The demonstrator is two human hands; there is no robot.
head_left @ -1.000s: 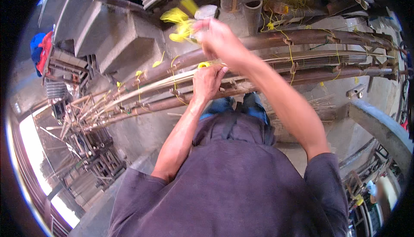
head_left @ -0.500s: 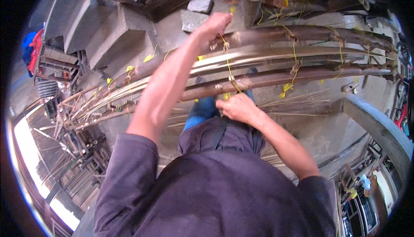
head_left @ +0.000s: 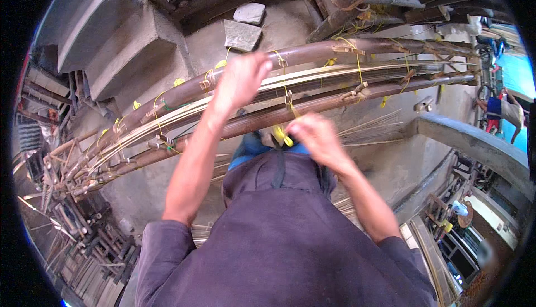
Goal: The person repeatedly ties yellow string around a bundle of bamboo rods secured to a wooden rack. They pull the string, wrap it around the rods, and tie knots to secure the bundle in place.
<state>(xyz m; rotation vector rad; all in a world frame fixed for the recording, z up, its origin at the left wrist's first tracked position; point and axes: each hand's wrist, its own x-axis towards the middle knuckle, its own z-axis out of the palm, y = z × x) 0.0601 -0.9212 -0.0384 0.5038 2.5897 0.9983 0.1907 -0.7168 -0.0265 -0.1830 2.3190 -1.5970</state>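
The right hand (head_left: 317,138) pinches yellow cord (head_left: 283,136), likely for tension, while the left hand (head_left: 244,79) blurs, its fingers' state indiscernible.

"What surrounds the stepped, grey concrete stairs (head_left: 129,37)?"

"A grey concrete floor (head_left: 142,192) spreads on their near side, and two rough, pale grey stone blocks (head_left: 242,36) lie just to their right."

"And farther from the stairs?"

"Well to their right, a long grey concrete beam (head_left: 474,144) and, farther still, a bright turquoise surface (head_left: 515,72); well to their near side, brown wooden slats (head_left: 96,276)."
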